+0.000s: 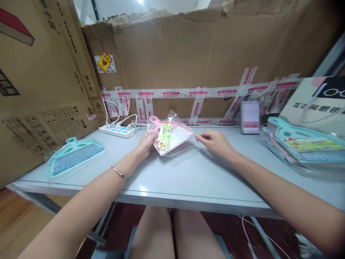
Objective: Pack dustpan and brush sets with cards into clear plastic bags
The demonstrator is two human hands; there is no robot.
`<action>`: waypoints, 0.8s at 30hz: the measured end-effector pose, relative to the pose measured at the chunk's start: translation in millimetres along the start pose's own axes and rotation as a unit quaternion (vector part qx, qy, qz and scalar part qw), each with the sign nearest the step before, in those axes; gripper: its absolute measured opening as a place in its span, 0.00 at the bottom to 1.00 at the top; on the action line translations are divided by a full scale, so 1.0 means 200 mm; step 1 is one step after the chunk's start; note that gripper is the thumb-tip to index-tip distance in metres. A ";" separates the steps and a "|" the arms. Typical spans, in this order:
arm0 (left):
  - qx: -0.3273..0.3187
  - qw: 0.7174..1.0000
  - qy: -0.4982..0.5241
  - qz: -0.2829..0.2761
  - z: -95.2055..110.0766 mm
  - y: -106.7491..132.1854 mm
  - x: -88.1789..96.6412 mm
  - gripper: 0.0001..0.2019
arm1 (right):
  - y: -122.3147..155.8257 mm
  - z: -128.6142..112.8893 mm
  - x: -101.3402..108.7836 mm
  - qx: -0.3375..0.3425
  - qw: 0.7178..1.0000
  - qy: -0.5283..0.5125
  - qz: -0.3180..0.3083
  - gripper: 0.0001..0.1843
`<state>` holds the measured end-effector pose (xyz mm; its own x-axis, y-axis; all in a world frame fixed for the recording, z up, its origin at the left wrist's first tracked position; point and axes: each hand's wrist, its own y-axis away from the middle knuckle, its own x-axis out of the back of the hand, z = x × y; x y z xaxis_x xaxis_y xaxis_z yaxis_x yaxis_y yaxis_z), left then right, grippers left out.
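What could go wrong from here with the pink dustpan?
The clear bag might tear or slip where the right hand is at its edge. The pink dustpan could twist, as the left hand holds it at one side. Moved back and left, it might bump the power strip.

hands [147, 145] holding bagged pink dustpan set [176, 137] over grey table [172, 180]

Pink dustpan-and-brush set [180, 135], white-bristled; yellow-green printed label [167, 131] across face; inside clear, creased plastic bag [172, 116]; handle toward far left; positioned mid-scene.
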<state>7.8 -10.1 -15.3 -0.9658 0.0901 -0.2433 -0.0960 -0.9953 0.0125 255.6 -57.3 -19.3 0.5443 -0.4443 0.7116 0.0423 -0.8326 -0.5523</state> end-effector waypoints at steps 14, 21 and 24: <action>-0.002 0.996 -0.006 -0.093 -0.01 0.03 -0.04 0.16 | 0.00 -0.15 -0.09 -0.294 0.771 -0.561 -0.061 0.06; -0.064 0.986 -0.139 -0.062 -0.01 0.00 -0.02 0.19 | -0.01 -0.13 -0.08 -0.350 0.722 -0.595 -0.038 0.08; -0.119 0.968 -0.219 -0.027 -0.01 -0.01 -0.01 0.23 | -0.01 -0.13 -0.09 -0.364 0.722 -0.587 -0.045 0.08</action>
<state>9.9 -8.1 -17.4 -0.9754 0.0974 0.1979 -0.1420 -0.9639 -0.2254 223.7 -56.7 -18.4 0.9201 -0.1472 -0.3630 -0.0976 -0.9836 0.1514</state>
